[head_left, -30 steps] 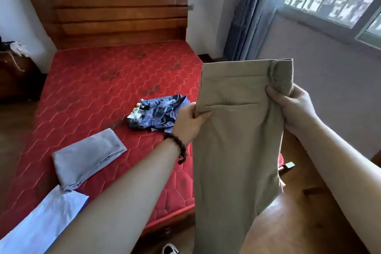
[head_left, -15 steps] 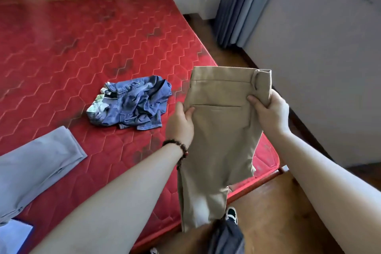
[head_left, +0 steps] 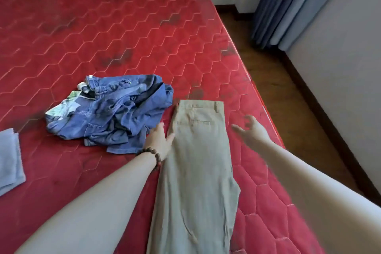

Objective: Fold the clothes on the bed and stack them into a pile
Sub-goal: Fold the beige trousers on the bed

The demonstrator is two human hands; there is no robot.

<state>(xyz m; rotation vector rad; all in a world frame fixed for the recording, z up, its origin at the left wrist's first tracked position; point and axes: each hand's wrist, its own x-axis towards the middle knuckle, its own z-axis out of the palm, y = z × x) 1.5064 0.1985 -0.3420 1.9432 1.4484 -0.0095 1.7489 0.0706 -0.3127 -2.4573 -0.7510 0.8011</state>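
Observation:
Khaki trousers (head_left: 198, 163) lie flat on the red mattress (head_left: 123, 33), folded lengthwise, waistband away from me, legs running off the bottom of the view. My left hand (head_left: 158, 140) rests at their left edge, its thumb touching the fabric, fingers straight. My right hand (head_left: 250, 132) hovers just off their right edge, fingers spread and blurred, holding nothing. A crumpled blue denim garment (head_left: 115, 113) with a pale printed patch lies left of the trousers. A folded grey-blue garment (head_left: 9, 161) sits at the left edge.
The mattress's right edge (head_left: 266, 113) runs diagonally beside my right hand, with wooden floor (head_left: 288, 80) beyond it. Blue curtains (head_left: 288, 2) and a pale wall (head_left: 340, 57) stand at the right. A white wall corner is at the top.
The trousers went from hanging in both hands to lying flat on the mattress. Both hands let go of the waistband, and the view tipped down.

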